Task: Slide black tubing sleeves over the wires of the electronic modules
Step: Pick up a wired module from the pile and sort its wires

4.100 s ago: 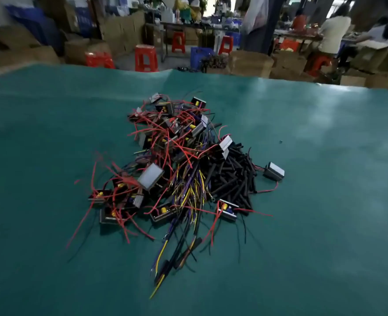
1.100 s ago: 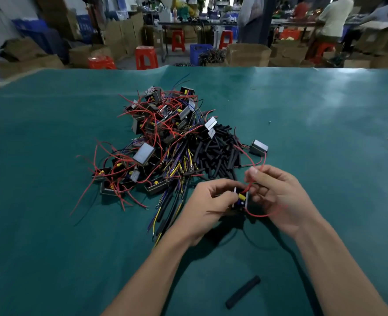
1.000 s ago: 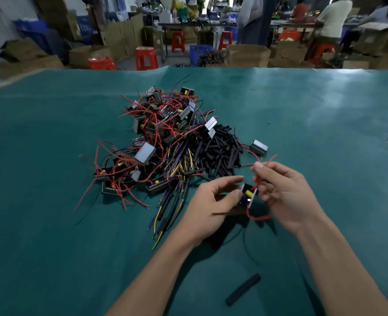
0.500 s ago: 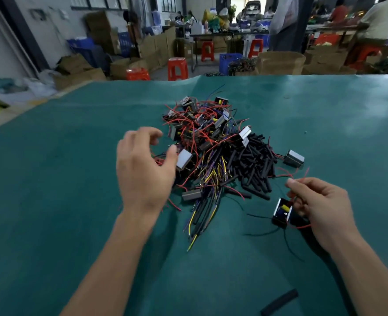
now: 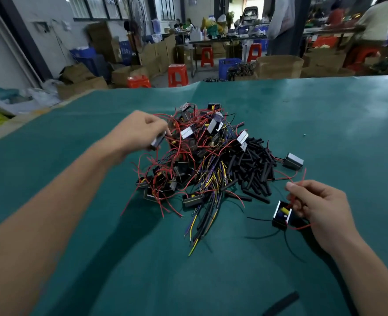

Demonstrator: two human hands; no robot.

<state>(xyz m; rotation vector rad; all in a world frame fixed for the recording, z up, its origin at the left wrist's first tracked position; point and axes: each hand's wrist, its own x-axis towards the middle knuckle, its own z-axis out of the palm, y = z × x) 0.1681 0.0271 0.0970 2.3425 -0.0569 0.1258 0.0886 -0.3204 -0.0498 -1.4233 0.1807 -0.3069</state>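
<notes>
The left hand (image 5: 140,131) has left the small black open-topped module with red leads (image 5: 282,216) and gone up into the tangled heap of wired modules (image 5: 195,156), where it seems to pinch a grey-faced one, though blur hides the grip. The right hand (image 5: 318,204) still pinches that first module's red wire. Loose black tubing sleeves (image 5: 254,169) lie beside the heap, one more (image 5: 282,303) near the table edge; no sleeving has begun.

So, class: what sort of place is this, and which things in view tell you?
Most likely a small electronics assembly workshop: a pile of wired modules on a green work table, cardboard boxes and red plastic stools behind.
</notes>
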